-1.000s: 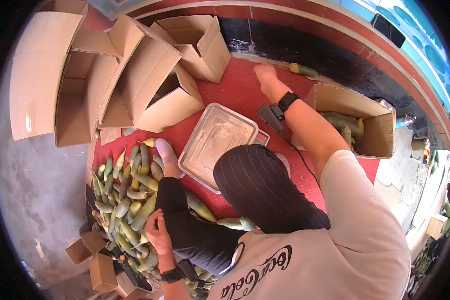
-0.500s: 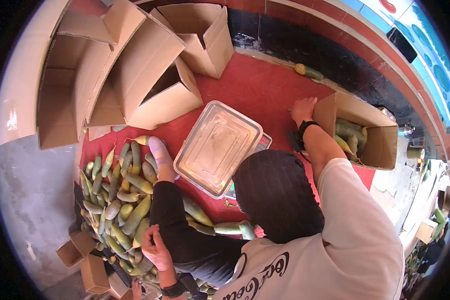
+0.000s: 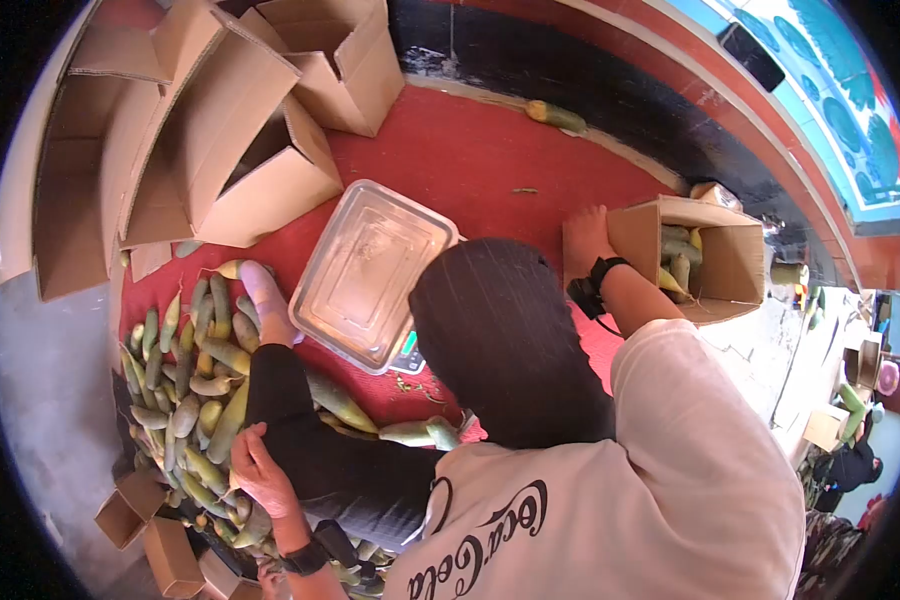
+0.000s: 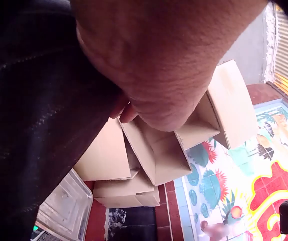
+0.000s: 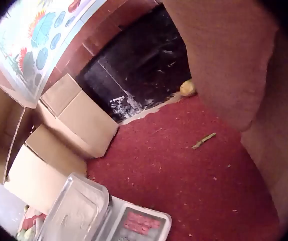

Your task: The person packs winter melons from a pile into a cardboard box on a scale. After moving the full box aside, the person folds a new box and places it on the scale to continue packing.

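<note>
At the right in the head view, my right hand (image 3: 588, 240) lies flat with straight fingers along the near-left side of a cardboard box (image 3: 635, 235). Several green radishes (image 3: 682, 260) show inside that box. My left hand (image 3: 260, 475) hangs loosely with nothing in it, beside my bent leg and over a large pile of green radishes (image 3: 185, 400). In the left wrist view, the left hand (image 4: 149, 70) is seen from close up, most of its fingers hidden. The right wrist view shows the right hand (image 5: 229, 55) large at the upper right.
A clear plastic tub (image 3: 370, 275) sits on a scale (image 3: 410, 355) in the middle of the red mat (image 3: 470, 170). Large open cardboard boxes (image 3: 190, 120) stand at the upper left. One radish (image 3: 555, 115) lies by the wall. My knee (image 3: 510, 340) rises beside the tub.
My right hand has come back from near the radish by the wall to the side of the box. The left hand stays by my leg. The head view has shifted, moving the scene leftward.
</note>
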`<state>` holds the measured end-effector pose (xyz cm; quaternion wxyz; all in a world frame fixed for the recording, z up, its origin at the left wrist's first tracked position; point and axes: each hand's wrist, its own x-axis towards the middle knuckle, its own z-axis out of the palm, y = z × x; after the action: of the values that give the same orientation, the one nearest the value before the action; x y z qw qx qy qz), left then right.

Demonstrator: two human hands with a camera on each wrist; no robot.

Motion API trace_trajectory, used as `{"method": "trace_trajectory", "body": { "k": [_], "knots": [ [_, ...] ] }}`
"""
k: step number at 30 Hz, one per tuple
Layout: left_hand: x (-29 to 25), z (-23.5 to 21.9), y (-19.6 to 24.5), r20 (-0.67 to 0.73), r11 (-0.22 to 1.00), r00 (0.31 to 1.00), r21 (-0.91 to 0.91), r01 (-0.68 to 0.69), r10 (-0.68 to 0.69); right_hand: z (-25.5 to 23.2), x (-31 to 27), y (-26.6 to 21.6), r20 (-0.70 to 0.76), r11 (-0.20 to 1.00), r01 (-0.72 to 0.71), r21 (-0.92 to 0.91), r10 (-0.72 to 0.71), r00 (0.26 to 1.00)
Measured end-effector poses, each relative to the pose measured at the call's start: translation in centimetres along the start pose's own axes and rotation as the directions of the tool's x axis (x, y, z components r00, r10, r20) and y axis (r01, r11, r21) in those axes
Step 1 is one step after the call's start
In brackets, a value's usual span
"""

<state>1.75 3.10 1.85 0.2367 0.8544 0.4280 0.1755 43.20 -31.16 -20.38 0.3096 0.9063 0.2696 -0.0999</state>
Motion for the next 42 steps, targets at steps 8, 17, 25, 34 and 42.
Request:
{"method": "trace_trajectory", "body": {
  "k": [8, 17, 25, 34, 42],
  "knots": [
    [-0.4, 0.0, -0.8, 0.009, 0.999, 0.999, 0.002, -0.034, 0.034, 10.2, -12.3, 5.8, 0.071, 0.979, -0.051, 0.198, 0.038, 0.997],
    [-0.7, 0.7, -1.8, -0.022, 0.993, 0.998, 0.102, -0.058, 0.06, 19.8, -28.2, 10.0, 0.594, 0.986, -0.134, 0.103, 0.047, 0.803],
    [-2.4, 0.5, -2.0, -0.184, 0.991, 0.975, 0.081, -0.11, 0.123, 15.1, -20.1, 12.0, 0.477, 0.893, -0.233, 0.386, 0.023, 0.879],
    [-3.3, 0.9, -2.6, -0.336, 0.985, 0.927, 0.104, -0.141, 0.168, -15.1, -3.8, 6.8, -0.454, 0.565, 0.395, 0.725, -0.04, 0.89],
    [-3.1, 0.8, -2.2, -0.374, 0.988, 0.915, 0.093, -0.122, 0.148, -38.0, -0.1, -1.5, -0.819, 0.383, 0.78, 0.496, -0.092, 0.566]
  ]
}}
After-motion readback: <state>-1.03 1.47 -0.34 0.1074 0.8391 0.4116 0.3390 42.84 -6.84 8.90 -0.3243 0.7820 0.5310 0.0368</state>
